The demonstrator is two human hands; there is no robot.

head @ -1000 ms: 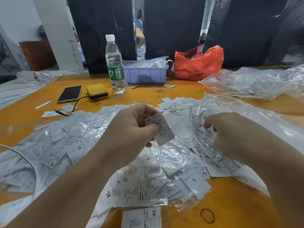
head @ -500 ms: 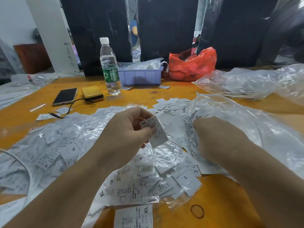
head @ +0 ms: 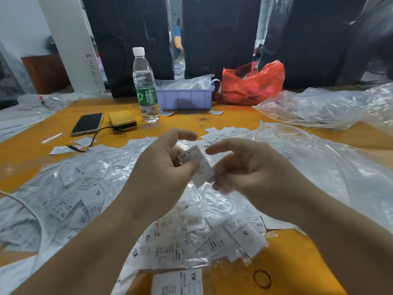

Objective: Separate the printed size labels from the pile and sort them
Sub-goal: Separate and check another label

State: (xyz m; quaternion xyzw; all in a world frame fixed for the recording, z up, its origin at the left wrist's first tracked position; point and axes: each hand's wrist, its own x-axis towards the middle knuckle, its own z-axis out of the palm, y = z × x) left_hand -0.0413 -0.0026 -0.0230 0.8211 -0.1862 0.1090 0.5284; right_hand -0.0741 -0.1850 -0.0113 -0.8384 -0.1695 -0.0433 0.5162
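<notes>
White printed size labels [head: 85, 188] lie in a wide pile across the orange table [head: 297, 262], many under crumpled clear plastic. My left hand [head: 161, 173] is raised over the pile. Between its thumb and fingers it pinches a small stack of labels marked XS [head: 196, 165]. My right hand [head: 255, 173] is right beside it, fingers curled, with the fingertips against the stack's lower right edge. Whether it grips a label is hidden. Loose labels marked S [head: 247, 236] and XL [head: 178, 282] lie near me.
A large clear bag [head: 319, 167] with labels lies at the right. Behind the pile are a phone [head: 87, 123], a yellow case [head: 122, 120], a water bottle [head: 145, 86], a purple bin [head: 187, 99] and a red bag [head: 253, 84]. A rubber band [head: 262, 278] lies near the front.
My right hand came out of the clear bag and rose to the left, meeting the XS stack. My left hand kept hold of that stack and lifted slightly.
</notes>
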